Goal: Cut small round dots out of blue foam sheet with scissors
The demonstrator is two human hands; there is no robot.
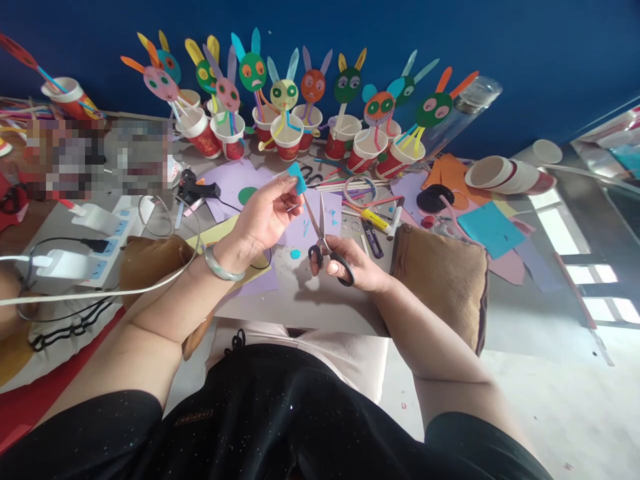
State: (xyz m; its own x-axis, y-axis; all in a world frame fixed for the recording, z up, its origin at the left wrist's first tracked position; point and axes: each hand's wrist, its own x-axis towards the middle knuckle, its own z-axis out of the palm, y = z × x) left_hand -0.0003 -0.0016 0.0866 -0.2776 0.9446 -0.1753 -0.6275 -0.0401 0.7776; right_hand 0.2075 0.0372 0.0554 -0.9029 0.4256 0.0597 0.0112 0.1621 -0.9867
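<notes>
One pair of scissors gripped by the right hand, blades parted and pointed away, a blue paper piece pinched by the left hand near a blade tip, hands held apart above the table, paper cups nested sideways at right, eared, paper-headed figures stood in red-and-white paper cups behind.

The paper piece is showing turquoise, the scissors are pairing black handles with silver blades, the cups are wearing red and white, the counter is looking grey, the wall blue.
</notes>
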